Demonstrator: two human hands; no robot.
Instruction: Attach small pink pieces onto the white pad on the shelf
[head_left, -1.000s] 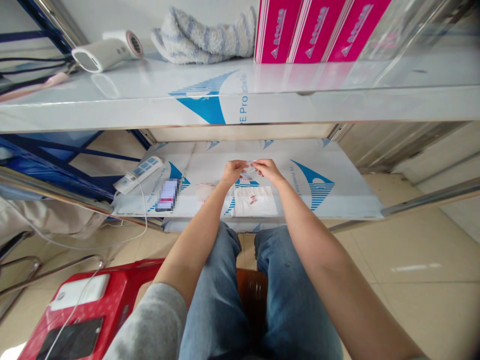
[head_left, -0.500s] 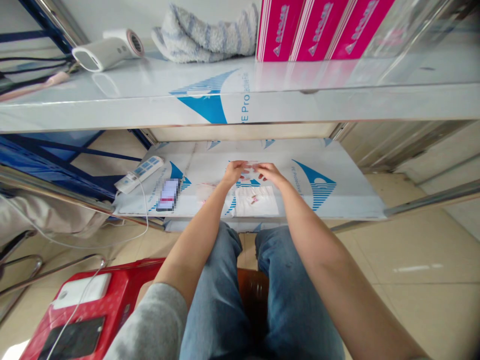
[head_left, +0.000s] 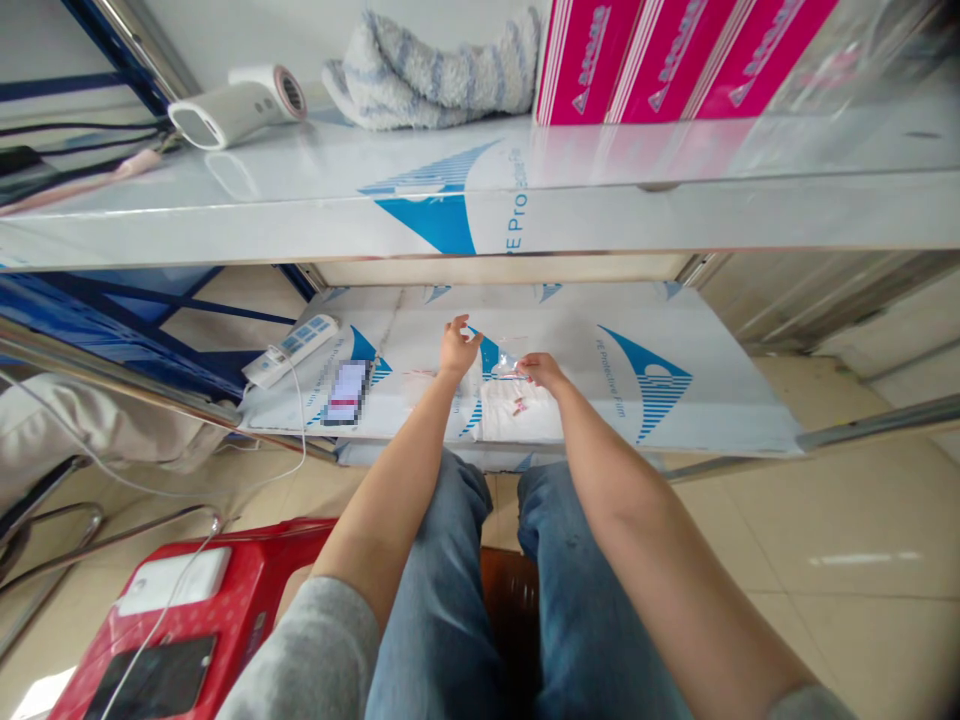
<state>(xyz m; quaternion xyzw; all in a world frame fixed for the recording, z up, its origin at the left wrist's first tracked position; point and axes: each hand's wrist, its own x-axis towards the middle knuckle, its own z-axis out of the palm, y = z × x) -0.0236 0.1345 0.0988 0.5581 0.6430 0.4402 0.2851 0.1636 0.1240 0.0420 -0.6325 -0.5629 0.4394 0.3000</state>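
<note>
Pinched in my right hand (head_left: 541, 370) is a small clear plastic bag (head_left: 510, 353), held over the lower shelf. My left hand (head_left: 459, 346) is raised to the left of the bag, apart from it, its fingers spread and no object visible in them. Just below my right hand lies a white cloth or tissue (head_left: 517, 420) with small pinkish pieces (head_left: 519, 406) on it, too small to name. Another clear packet with a reddish edge (head_left: 421, 378) rests left of my left forearm, partly hidden by it.
A phone (head_left: 346, 392) and a white power strip (head_left: 292, 350) with a cable lie on the shelf's left. An upper shelf (head_left: 300, 225) overhangs the back, bearing a hair dryer (head_left: 232, 108), a striped towel (head_left: 442, 75) and pink boxes (head_left: 592, 60). A red case (head_left: 255, 570) stands lower left.
My hands have come apart: the left has moved off left and opened, while the right keeps the clear bag, slightly lower. The whole view has shifted a little.
</note>
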